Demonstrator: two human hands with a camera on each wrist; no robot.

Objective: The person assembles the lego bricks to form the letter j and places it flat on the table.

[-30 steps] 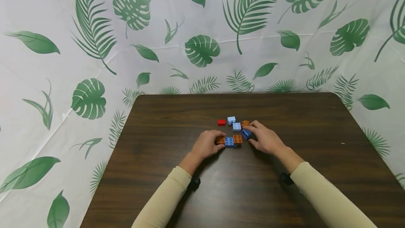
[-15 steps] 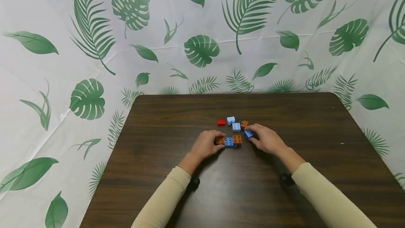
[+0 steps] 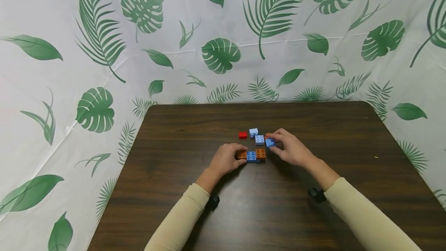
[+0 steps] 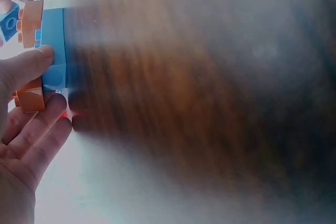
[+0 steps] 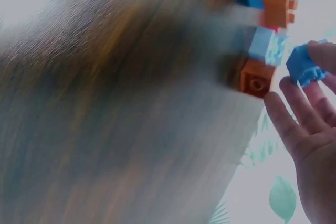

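My left hand [image 3: 224, 159] grips a joined row of bricks at its left end. In that row a blue brick [image 4: 55, 40] lies at the bottom, with an orange brick [image 3: 260, 153] on its right end and another orange brick [image 4: 30, 97] on its left end. Blue studs show between the two. My right hand [image 3: 292, 150] pinches a loose blue brick [image 5: 301, 66] between thumb and fingers, tilted and just off the row's right end. Close behind its fingertips lies a single orange brick [image 5: 255, 78], hollow side showing in the right wrist view.
Beyond the row stand a light blue brick [image 3: 259, 139] with studs up and a second light blue brick [image 3: 253, 131] tipped on its side. A small red brick [image 3: 242, 134] is left of them. The dark wooden table [image 3: 188, 127] meets a leaf-patterned cloth [image 3: 188, 69] at its back edge.
My right hand has taken up the loose blue brick and turned it, so its hollow side no longer faces the head view. It has shifted slightly away from me. My left hand stays put.
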